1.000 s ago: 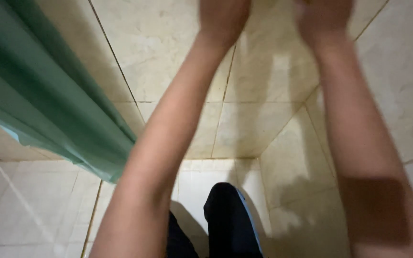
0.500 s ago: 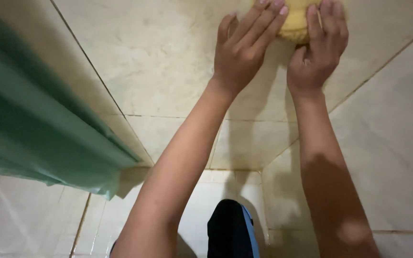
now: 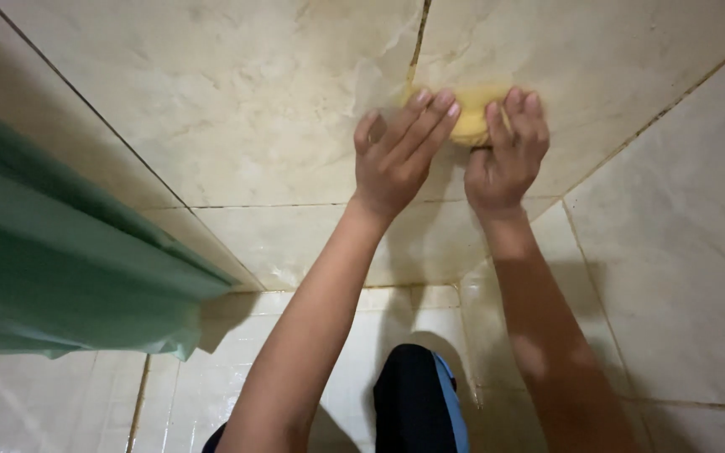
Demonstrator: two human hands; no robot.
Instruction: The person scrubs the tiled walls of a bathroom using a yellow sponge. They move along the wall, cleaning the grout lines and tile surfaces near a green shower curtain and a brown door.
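Both hands are on the yellow sponge [image 3: 473,117] against the wall tile [image 3: 237,109], left hand [image 3: 396,159] flat, fingers together, right hand [image 3: 505,155] gripping it, so I'd press evenly along the grout line [image 3: 417,38].

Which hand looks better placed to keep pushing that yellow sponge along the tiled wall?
Probably the right hand: it wraps the yellow sponge from the side, thumb underneath. The left hand only lays its fingertips over the sponge's edge.
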